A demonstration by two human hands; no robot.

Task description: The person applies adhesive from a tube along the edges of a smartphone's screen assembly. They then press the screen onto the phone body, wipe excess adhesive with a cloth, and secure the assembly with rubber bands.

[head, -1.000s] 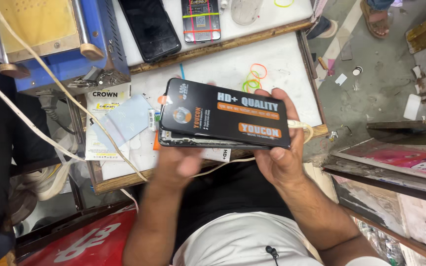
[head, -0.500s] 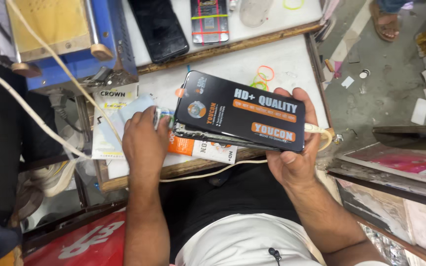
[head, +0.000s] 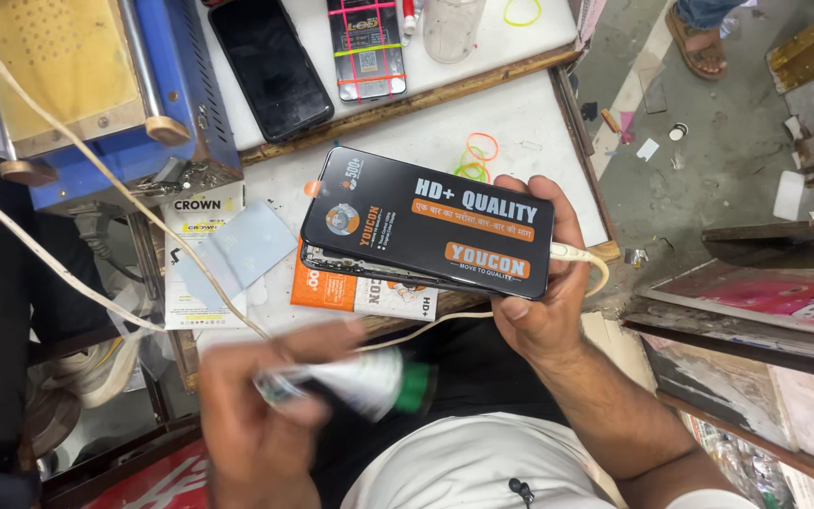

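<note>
Both hands were busy: your right hand [head: 544, 302] clamped the black box [head: 431, 224] steady, left fingers [head: 280, 391] wrapped the blurred green-capped tube [head: 355, 382].

Two bare hands are in view: the right hand [head: 546, 300] at four o'clock and the blurred left hand [head: 256, 415] at seven o'clock. One flat black rectangular retail box with orange panels [head: 428, 222] sits at the centre, over one orange and white card packet [head: 362, 290]. One small white bottle with a green cap [head: 362, 385] lies at six o'clock. Two dark phones lie at twelve o'clock: one bare black phone [head: 270, 64] and one phone bound with pink rubber bands [head: 365, 45]. Three loose rubber bands show: two [head: 475, 158] near one o'clock, one yellow-green band [head: 521, 11] at the top edge. One blue machine with a yellow top [head: 96, 94] stands at ten o'clock. One sandalled foot [head: 699, 42] appears at two o'clock.
</note>
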